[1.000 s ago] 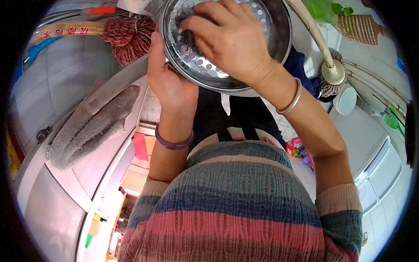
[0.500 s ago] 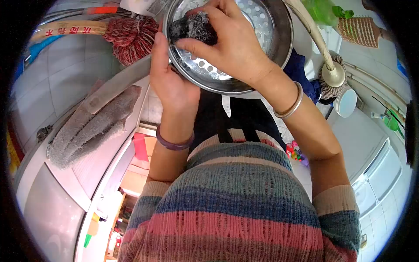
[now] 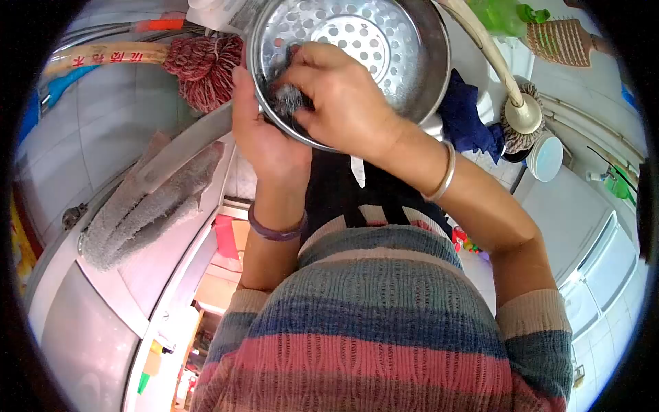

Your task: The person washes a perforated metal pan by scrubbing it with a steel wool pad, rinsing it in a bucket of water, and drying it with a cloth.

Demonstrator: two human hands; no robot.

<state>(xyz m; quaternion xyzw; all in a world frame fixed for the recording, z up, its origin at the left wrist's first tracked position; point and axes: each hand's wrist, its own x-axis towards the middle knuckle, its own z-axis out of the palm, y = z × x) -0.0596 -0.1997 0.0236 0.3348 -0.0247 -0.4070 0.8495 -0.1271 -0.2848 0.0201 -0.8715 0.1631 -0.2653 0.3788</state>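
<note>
A round stainless steel steamer pan (image 3: 410,82) with a perforated bottom is tilted up at the top of the head view. My left hand (image 3: 272,145) grips its near-left rim, with the thumb up along the outside and the other fingers hidden behind the wall. Inside the pan, my right hand (image 3: 347,96) is closed around a dark, sudsy scouring pad (image 3: 290,101). The pad presses against the inner wall near the left rim. Motion slightly blurs the right fingers, and they partly cover the pad.
A red-and-white mop head (image 3: 209,69) hangs at upper left. Below it, a grey cloth (image 3: 147,213) drapes over a door or panel edge. To the right are a navy cloth (image 3: 467,117), another mop (image 3: 523,117), a white bucket (image 3: 546,158) and a green bottle (image 3: 498,17).
My right hand and the scouring pad have moved down and slightly left along the pan's inner wall. The pan has shifted a little left and shows more of its perforated bottom.
</note>
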